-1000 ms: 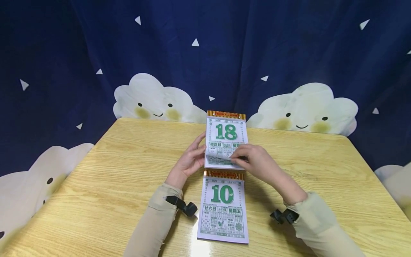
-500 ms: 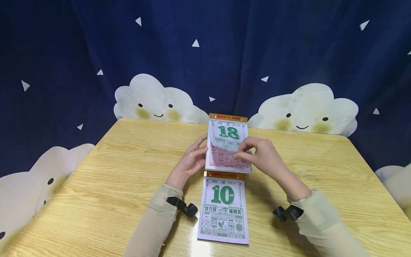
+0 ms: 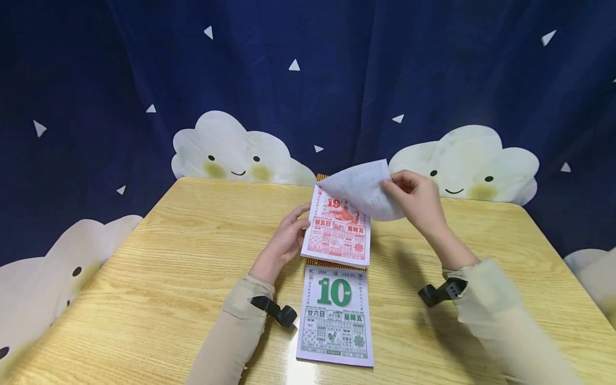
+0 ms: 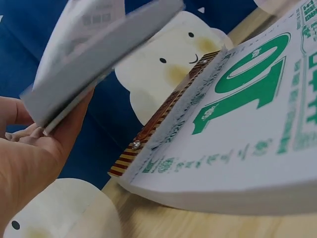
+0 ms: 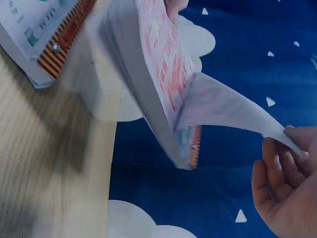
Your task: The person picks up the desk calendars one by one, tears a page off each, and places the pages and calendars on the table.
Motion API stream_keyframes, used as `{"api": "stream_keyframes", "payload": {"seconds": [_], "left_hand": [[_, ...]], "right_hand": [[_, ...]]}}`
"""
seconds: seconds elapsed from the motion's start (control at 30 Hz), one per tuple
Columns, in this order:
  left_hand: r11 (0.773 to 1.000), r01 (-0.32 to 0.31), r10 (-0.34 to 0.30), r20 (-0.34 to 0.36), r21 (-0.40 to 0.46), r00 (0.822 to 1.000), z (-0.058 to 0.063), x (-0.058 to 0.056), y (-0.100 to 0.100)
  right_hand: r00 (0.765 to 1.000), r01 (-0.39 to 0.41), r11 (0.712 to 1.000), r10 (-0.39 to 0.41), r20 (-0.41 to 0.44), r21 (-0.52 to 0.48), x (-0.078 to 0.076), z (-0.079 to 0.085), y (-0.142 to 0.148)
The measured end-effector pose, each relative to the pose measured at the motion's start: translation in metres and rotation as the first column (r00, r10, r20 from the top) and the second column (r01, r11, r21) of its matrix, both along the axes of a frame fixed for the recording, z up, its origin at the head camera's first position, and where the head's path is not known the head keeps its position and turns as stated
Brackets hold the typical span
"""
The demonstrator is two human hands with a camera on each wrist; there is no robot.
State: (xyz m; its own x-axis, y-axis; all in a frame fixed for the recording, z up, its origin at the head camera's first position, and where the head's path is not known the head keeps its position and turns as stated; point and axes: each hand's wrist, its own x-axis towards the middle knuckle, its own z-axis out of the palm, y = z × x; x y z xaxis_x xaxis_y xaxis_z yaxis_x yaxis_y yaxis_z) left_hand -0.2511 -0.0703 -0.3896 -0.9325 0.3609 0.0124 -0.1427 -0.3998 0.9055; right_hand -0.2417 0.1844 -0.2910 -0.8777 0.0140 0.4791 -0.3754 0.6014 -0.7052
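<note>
A tear-off calendar (image 3: 335, 235) with a red 19 page on top is held by my left hand (image 3: 284, 235) at its left edge, thumb at the front and fingers behind. In the left wrist view its thick pad of pages (image 4: 99, 57) lies in that hand's grip, raised off the table. My right hand (image 3: 418, 200) pinches the free end of a lifted calendar page (image 3: 363, 187), pale back side showing. The page slants up to the right and still joins the pad near the top, as the right wrist view shows. It hides most of the striped header.
A second tear-off calendar (image 3: 334, 315) with a green 10 lies flat on the wooden table (image 3: 192, 256), just nearer than the held one. Behind the table hangs a dark blue curtain (image 3: 269, 53) with clouds and white triangles. Each wrist wears a small black camera.
My right hand has lifted the green 18 page up and to the right, uncovering the red 19 page. The held calendar has shifted slightly nearer; my left hand keeps its place.
</note>
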Motion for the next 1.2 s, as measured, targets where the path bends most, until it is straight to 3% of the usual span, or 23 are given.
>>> {"api": "stream_keyframes", "payload": {"seconds": [0.3, 0.5, 0.83, 1.0, 1.2], "left_hand": [[0.999, -0.008, 0.008, 0.005, -0.043, 1.000, -0.001, 0.001, 0.002], [0.998, -0.055, 0.054, 0.038, 0.027, 0.998, 0.000, 0.001, 0.002], [0.984, -0.083, 0.073, 0.066, 0.155, 0.995, 0.004, 0.003, 0.005], [0.986, -0.099, 0.095, 0.034, 0.137, 0.995, 0.007, 0.003, 0.008], [0.998, -0.048, 0.049, -0.022, 0.052, 0.999, 0.007, 0.002, 0.002]], "right_hand": [[0.992, 0.055, 0.995, -0.045, 0.121, -0.085, -0.019, 0.005, 0.010], [0.979, 0.082, 0.983, -0.049, 0.198, -0.161, -0.029, 0.008, 0.014], [0.935, 0.071, 0.958, 0.033, 0.353, -0.277, -0.033, 0.003, 0.020], [0.924, 0.070, 0.956, 0.045, 0.381, -0.283, -0.031, 0.001, 0.024], [0.898, 0.014, 0.977, 0.081, 0.432, -0.213, -0.034, 0.001, 0.029]]}}
